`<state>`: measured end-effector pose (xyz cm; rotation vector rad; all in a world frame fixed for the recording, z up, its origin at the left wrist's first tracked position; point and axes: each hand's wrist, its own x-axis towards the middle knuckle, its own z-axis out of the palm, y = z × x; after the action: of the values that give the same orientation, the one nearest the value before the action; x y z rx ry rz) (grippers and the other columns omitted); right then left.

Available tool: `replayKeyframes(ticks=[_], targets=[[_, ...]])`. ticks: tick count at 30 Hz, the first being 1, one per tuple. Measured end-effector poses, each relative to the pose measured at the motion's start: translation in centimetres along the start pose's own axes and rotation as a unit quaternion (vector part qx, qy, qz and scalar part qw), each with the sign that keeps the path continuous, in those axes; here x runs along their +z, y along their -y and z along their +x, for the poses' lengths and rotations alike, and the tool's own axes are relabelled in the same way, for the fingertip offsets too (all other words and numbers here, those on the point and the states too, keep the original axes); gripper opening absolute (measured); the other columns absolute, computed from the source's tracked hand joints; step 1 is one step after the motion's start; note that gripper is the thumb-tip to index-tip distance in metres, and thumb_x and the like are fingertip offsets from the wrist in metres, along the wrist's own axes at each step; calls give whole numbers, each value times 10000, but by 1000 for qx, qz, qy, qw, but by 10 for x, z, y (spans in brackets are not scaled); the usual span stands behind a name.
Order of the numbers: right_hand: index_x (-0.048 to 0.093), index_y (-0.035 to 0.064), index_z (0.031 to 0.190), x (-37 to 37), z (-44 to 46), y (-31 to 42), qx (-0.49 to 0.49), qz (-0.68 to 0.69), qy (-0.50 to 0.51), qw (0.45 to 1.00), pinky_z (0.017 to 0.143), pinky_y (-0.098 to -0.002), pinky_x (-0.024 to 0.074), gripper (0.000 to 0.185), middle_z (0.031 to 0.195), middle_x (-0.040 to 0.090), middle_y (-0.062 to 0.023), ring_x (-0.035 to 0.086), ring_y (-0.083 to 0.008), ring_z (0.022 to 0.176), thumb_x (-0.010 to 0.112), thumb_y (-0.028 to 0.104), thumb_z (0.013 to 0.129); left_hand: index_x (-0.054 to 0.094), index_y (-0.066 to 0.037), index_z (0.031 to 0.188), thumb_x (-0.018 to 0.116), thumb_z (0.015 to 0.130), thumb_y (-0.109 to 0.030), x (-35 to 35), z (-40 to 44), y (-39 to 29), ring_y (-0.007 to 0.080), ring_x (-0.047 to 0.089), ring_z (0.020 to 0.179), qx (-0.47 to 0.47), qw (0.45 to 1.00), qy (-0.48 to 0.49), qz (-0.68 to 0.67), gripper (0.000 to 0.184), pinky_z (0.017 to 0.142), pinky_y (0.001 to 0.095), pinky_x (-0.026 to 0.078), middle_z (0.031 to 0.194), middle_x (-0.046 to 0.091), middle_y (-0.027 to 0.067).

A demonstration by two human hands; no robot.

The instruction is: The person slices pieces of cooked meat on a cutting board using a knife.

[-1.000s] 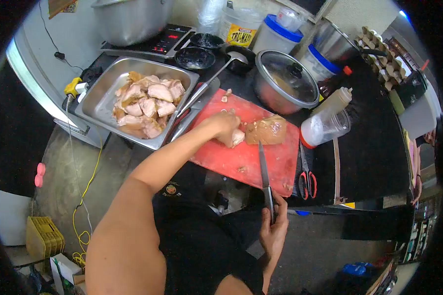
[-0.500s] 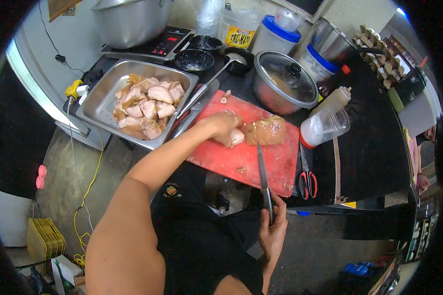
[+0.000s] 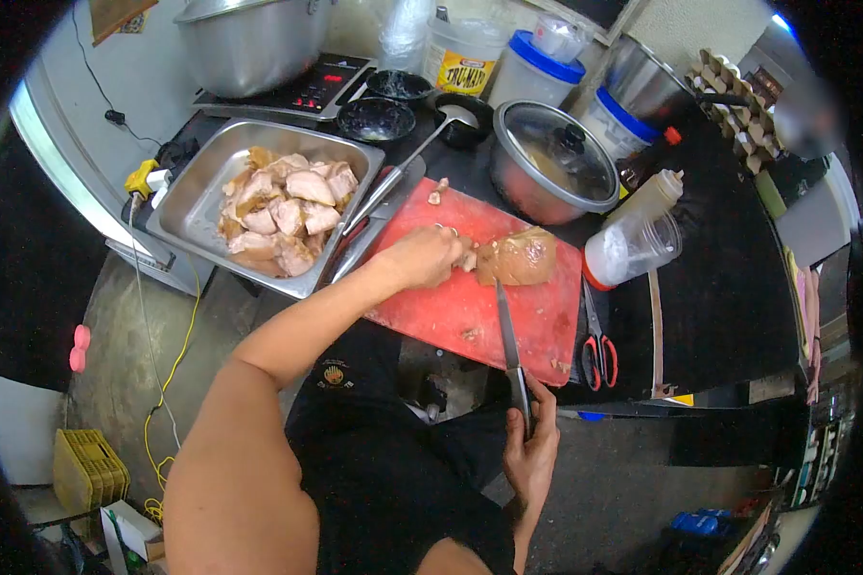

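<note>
My right hand grips the black handle of a kitchen knife, its blade pointing away from me with the tip by a block of cooked meat. That block lies on a red cutting board. Just left of it, my left hand is closed round a cut piece of meat, mostly covered by the fingers. Several chunks of meat are piled in a steel tray at the left. Small scraps stick to the board.
Red-handled scissors lie right of the board, near a clear plastic container. A glass-lidded pot stands behind. A ladle and another blade lie between tray and board. A large pot sits on an induction cooker.
My left hand has shifted slightly and turned, so less of the cut piece shows beneath it. The knife and my right hand have barely moved.
</note>
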<state>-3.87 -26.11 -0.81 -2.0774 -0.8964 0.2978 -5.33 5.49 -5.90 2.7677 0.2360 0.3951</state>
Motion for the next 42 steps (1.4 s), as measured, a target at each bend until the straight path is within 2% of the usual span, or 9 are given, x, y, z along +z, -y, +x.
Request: replayKeyframes(ticks=[7,10,12,16,20,27,30,34,42], targets=[[477,44,1307,1,2,-4,-15,-14,-4,1000,741,-358,503,407,950,642,-246,669,-406,859,572,9,913,698,-8,782,700,758,-150,5,18,18,384,668,799,-117,988,-94,-34,144,764,481,517,788,668,241],[502,22,1297,1,1,-5,-19,11,-17,1000,665,-279,422,374,828,593,-102,502,-136,720,549,6,926,704,-13,763,746,776,-203,-4,20,24,330,667,730,-157,979,-97,-82,194,701,415,518,761,676,214],[500,23,1298,-1,1,-3,-17,6,-28,999,671,-282,426,377,832,599,-101,507,-136,721,547,4,924,721,-18,797,774,782,-213,-18,18,27,254,668,688,-169,979,-38,-107,203,657,366,508,764,704,169],[490,43,1307,-1,3,-4,-56,-12,-48,997,713,-335,496,412,910,647,-221,653,-289,775,565,-14,906,737,5,850,775,783,-166,-9,9,32,179,659,922,-150,845,-27,-513,188,853,309,501,891,719,102],[490,48,1313,-1,4,-2,-23,3,-35,999,655,-314,471,420,842,626,-187,595,-235,691,558,-20,904,657,12,1137,718,847,-48,-21,-1,19,121,658,974,-126,708,38,-694,302,900,268,503,1072,701,57],[490,50,1316,0,4,-3,-46,4,-41,998,636,-316,460,427,817,610,-187,570,-237,667,558,-18,900,684,-8,1110,740,827,-44,-44,-11,5,110,650,968,-89,739,18,-668,291,886,265,504,1062,708,45],[491,48,1314,0,4,-7,-45,2,-40,998,655,-329,467,424,826,612,-192,581,-257,685,559,-12,900,720,-40,1031,753,787,-14,-55,-16,1,118,646,961,-46,795,-8,-604,247,1007,302,440,1018,715,31],[490,42,1311,-2,3,-5,-28,-3,-29,999,698,-348,479,421,863,617,-209,602,-296,727,557,-10,899,742,-62,909,731,660,55,-69,-15,-8,148,632,941,61,830,-92,-546,275,1183,411,180,898,701,21],[488,32,1307,1,2,-11,-43,13,-35,998,734,-356,486,416,893,622,-224,619,-310,767,554,-17,899,752,-69,876,728,629,61,-92,-21,-25,172,604,971,90,824,-102,-551,280,1158,416,201,904,691,39]])
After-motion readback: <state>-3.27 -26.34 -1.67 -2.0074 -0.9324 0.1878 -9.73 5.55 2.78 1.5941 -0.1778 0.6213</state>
